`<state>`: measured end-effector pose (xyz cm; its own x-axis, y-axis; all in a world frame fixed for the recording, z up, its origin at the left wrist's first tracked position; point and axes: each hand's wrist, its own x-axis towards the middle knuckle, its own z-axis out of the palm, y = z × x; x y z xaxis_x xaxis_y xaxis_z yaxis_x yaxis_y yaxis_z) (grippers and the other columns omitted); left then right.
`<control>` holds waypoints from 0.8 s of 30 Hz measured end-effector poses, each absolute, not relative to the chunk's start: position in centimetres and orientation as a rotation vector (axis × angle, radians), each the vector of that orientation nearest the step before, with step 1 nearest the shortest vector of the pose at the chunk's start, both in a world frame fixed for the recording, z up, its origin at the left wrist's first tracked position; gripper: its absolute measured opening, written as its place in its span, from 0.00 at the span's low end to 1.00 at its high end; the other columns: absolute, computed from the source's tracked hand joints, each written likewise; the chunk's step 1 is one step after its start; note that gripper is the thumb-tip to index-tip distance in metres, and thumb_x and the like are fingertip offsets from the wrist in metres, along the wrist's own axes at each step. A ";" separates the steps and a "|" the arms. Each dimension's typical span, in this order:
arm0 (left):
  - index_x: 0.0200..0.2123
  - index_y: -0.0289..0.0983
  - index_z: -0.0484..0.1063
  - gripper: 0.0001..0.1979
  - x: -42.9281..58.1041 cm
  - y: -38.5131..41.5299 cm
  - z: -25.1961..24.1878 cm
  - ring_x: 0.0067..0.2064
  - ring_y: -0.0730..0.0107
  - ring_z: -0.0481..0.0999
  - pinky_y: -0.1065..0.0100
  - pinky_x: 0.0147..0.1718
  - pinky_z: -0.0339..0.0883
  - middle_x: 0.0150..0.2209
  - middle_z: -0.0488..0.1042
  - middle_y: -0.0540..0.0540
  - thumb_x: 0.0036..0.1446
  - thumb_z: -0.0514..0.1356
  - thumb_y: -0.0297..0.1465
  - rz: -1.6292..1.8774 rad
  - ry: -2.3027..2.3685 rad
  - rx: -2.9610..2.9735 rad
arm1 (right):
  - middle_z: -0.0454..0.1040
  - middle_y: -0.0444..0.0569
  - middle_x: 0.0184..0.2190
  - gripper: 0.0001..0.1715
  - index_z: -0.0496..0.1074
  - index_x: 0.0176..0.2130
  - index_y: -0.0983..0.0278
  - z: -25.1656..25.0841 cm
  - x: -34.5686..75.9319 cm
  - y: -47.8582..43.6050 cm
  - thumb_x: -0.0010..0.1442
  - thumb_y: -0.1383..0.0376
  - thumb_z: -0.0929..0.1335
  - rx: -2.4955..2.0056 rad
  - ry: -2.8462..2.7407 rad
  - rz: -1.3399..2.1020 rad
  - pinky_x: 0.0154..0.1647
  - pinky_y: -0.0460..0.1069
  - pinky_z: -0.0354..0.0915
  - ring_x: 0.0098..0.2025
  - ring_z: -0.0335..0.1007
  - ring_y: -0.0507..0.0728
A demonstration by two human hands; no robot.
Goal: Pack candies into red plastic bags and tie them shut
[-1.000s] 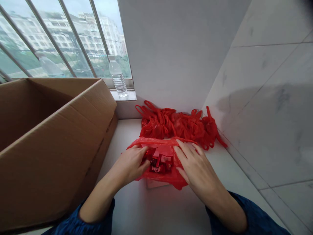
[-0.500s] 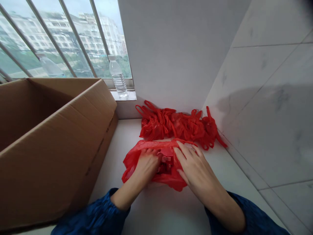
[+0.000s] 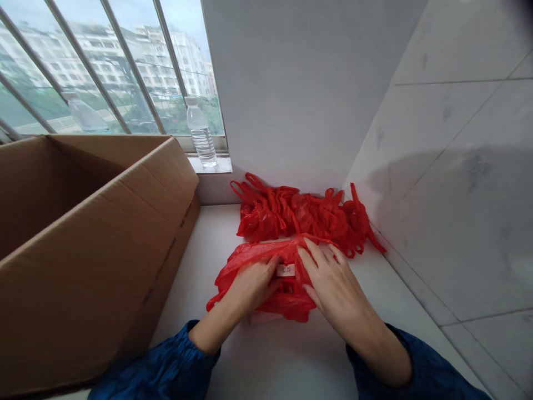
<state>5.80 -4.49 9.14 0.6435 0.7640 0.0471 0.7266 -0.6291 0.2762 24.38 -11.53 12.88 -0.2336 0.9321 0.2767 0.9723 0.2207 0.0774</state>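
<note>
A red plastic bag [image 3: 245, 255] lies with its mouth towards me on the white surface, between my hands. My left hand [image 3: 255, 280] is inside the bag's mouth, fingers curled; what they close on is hidden by the hand and the plastic. Near its fingertips a small white label [image 3: 286, 270] with dark print shows inside the bag, and darker red pieces lie below it, too shadowed to name. My right hand [image 3: 331, 272] grips the bag's right edge, fingers over the plastic and thumb on the near side.
Behind the bag, a row of bunched red plastic bags [image 3: 308, 214] lies against the wall. A large open cardboard box [image 3: 104, 250] stands at the left. A clear water bottle [image 3: 202, 136] stands on the windowsill. A marble-patterned wall [image 3: 466, 211] bounds the right side.
My left hand has turned, with its thumb side now more in view. The bag's left side has sagged, and the white label shows more plainly. My right hand has stayed nearly in place.
</note>
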 end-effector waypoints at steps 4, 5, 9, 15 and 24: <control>0.49 0.39 0.70 0.15 4.9 -4.6 11.3 0.47 0.65 0.77 0.67 0.44 0.68 0.47 0.77 0.47 0.59 0.62 0.26 0.508 1.000 2.438 | 0.65 0.65 0.64 0.30 0.68 0.61 0.69 13.2 24.8 -11.3 0.60 0.74 0.69 -1.859 -2.293 -0.312 0.65 0.66 0.61 0.60 0.69 0.67; 0.48 0.39 0.71 0.14 4.6 -4.6 11.7 0.45 0.67 0.76 0.68 0.43 0.67 0.46 0.77 0.48 0.58 0.63 0.26 0.563 0.962 2.375 | 0.65 0.64 0.64 0.31 0.69 0.61 0.69 13.2 24.8 -11.3 0.59 0.74 0.70 -1.860 -2.285 -0.302 0.65 0.66 0.60 0.60 0.69 0.67; 0.48 0.40 0.73 0.14 3.5 -4.6 13.4 0.40 0.68 0.74 0.67 0.40 0.65 0.41 0.76 0.50 0.57 0.64 0.27 0.610 0.952 2.269 | 0.63 0.63 0.66 0.35 0.68 0.62 0.66 13.2 24.9 -11.1 0.57 0.74 0.72 -1.851 -2.251 -0.300 0.66 0.66 0.58 0.58 0.70 0.66; 0.50 0.41 0.73 0.16 2.7 -4.6 14.1 0.37 0.71 0.72 0.68 0.37 0.64 0.41 0.74 0.49 0.59 0.61 0.25 0.679 0.997 2.232 | 0.63 0.63 0.66 0.32 0.66 0.64 0.66 12.8 25.4 -10.6 0.61 0.71 0.69 -1.863 -2.202 -0.284 0.65 0.69 0.58 0.60 0.69 0.67; 0.51 0.41 0.73 0.18 2.8 -4.5 13.7 0.37 0.71 0.72 0.67 0.38 0.65 0.41 0.73 0.49 0.58 0.63 0.25 0.697 0.993 2.187 | 0.70 0.54 0.59 0.24 0.74 0.47 0.61 13.7 25.1 -10.0 0.75 0.56 0.54 -1.558 -2.145 0.187 0.63 0.67 0.58 0.61 0.66 0.62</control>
<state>2.82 -4.50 13.71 0.5761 0.7922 0.2014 0.4589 -0.5173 0.7224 25.15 -9.98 13.68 -0.2377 0.9246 0.2976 0.8591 0.3431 -0.3798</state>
